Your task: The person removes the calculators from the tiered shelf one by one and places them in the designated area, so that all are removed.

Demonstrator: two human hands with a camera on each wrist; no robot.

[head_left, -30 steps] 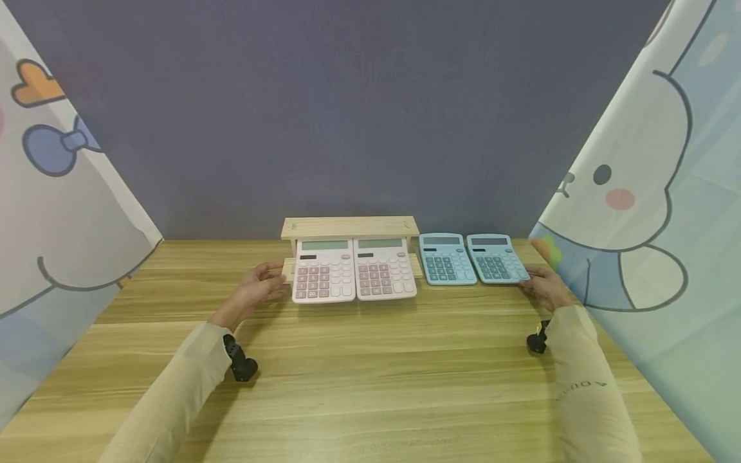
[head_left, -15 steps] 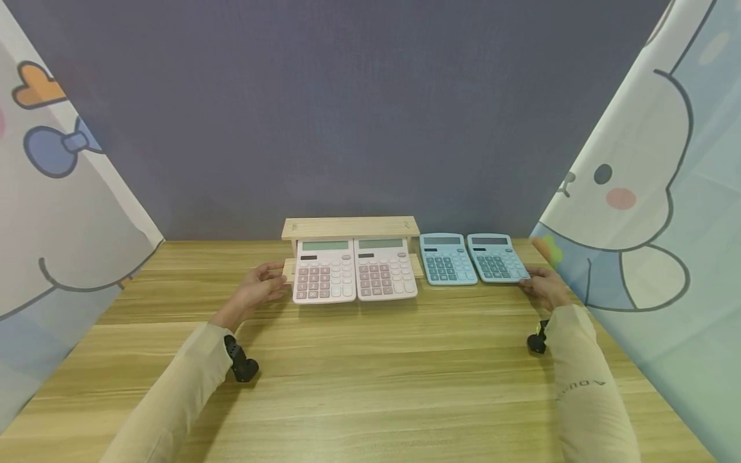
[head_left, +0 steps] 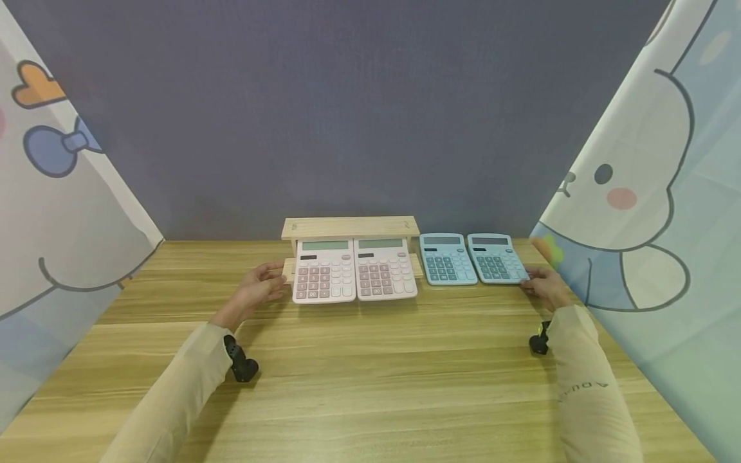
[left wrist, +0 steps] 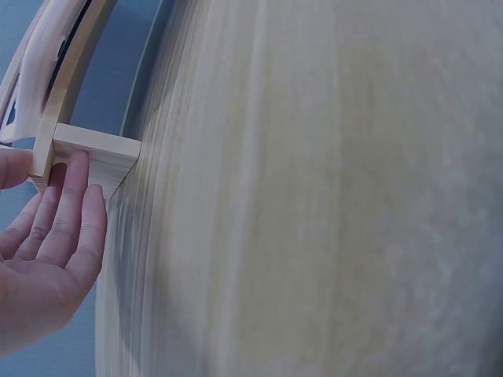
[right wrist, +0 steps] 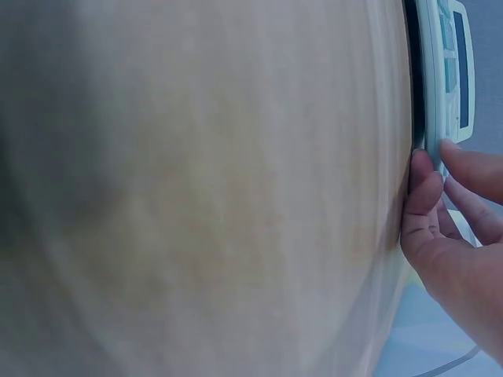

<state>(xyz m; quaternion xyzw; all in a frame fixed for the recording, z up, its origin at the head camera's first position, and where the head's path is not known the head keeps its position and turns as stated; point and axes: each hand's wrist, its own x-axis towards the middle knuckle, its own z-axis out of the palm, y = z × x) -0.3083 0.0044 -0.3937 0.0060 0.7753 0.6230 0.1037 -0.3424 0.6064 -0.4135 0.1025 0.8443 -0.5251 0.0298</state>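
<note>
Two white calculators with pink keys, the left one (head_left: 324,273) and the right one (head_left: 386,270), lean side by side on a light wooden stand (head_left: 350,227). My left hand (head_left: 257,287) is at the stand's left end. In the left wrist view, the thumb and fingers of that hand (left wrist: 59,236) pinch the end of the wooden stand's lower board (left wrist: 67,86). To the right lie two blue calculators, the nearer (head_left: 448,260) and the farther (head_left: 496,259). My right hand (head_left: 544,288) pinches the farther one's lower right corner, thumb on top, fingers at its underside.
A wood-grain table (head_left: 376,366) spreads in front of the stand and calculators. Behind them rises a dark grey panel (head_left: 359,116). Cartoon-printed sheets flank the table on the left (head_left: 75,212) and right (head_left: 642,161).
</note>
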